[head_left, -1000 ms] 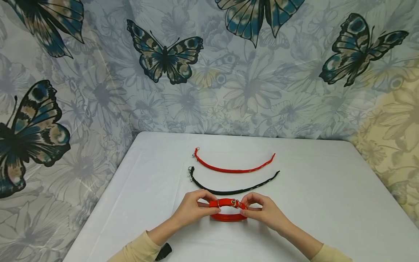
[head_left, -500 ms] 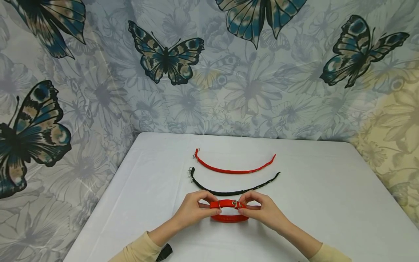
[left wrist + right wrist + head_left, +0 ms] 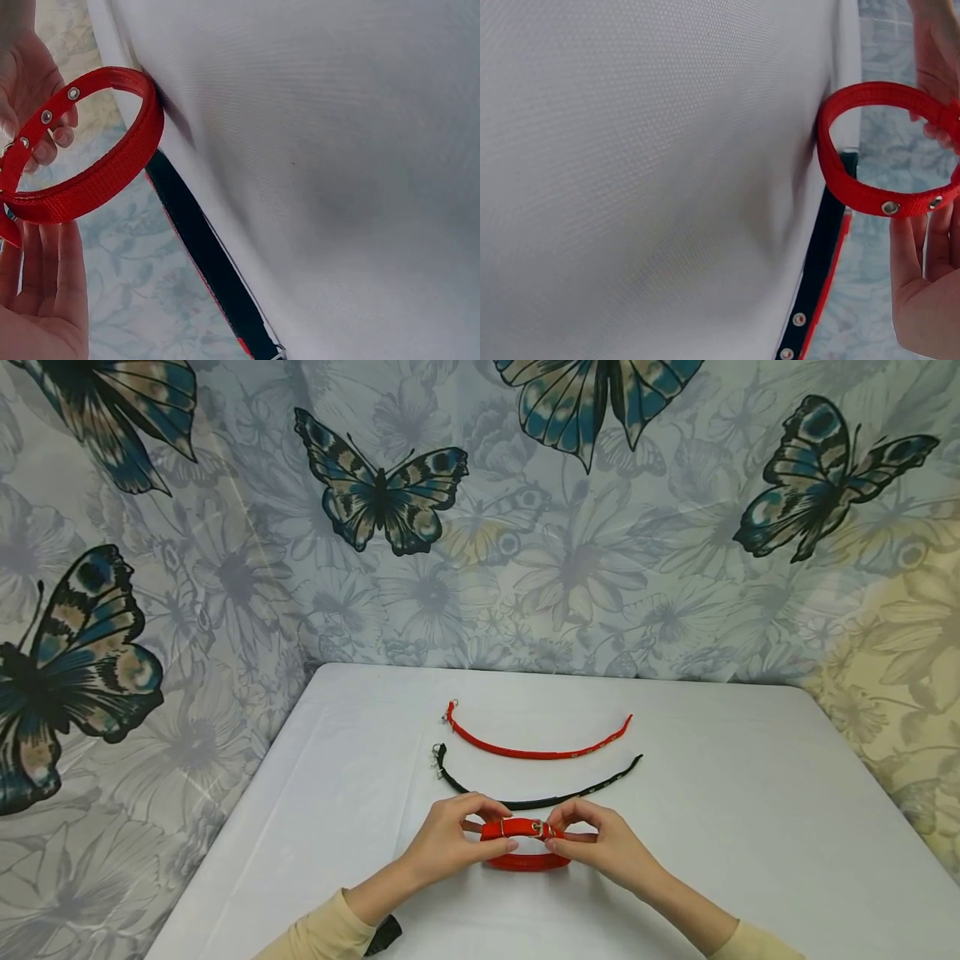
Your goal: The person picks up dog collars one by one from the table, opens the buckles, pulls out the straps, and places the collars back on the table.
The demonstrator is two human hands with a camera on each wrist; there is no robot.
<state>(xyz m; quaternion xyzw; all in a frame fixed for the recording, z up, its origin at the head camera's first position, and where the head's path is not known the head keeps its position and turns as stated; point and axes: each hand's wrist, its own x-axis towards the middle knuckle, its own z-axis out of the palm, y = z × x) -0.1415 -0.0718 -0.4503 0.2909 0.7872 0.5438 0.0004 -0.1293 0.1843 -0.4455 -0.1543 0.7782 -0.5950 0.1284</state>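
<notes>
A red collar (image 3: 525, 862), fastened into a loop by its metal buckle, stands on its edge on the white table, buckle side up. My left hand (image 3: 452, 837) pinches the strap left of the buckle between thumb and fingers. On the other side, my right hand (image 3: 606, 842) pinches it just right of the buckle. Metal eyelets line the red collar (image 3: 105, 180) in the left wrist view, where its lower curve meets the cloth. The right wrist view shows the same loop of the collar (image 3: 832, 161) with the right fingers (image 3: 906, 255) at its strap.
Beyond the hands a black collar (image 3: 525, 804) lies unbuckled in a curve, its metal fittings at the left. Farther back lies another red collar (image 3: 525, 753), also stretched out. A black object (image 3: 385, 935) shows beside the left sleeve. Butterfly-patterned cloth (image 3: 525, 593) hangs behind the white table (image 3: 750, 793).
My left hand has shifted slightly right along the strap, closer to the buckle. The right fingers have moved a little left toward the buckle. The collars on the table stay put.
</notes>
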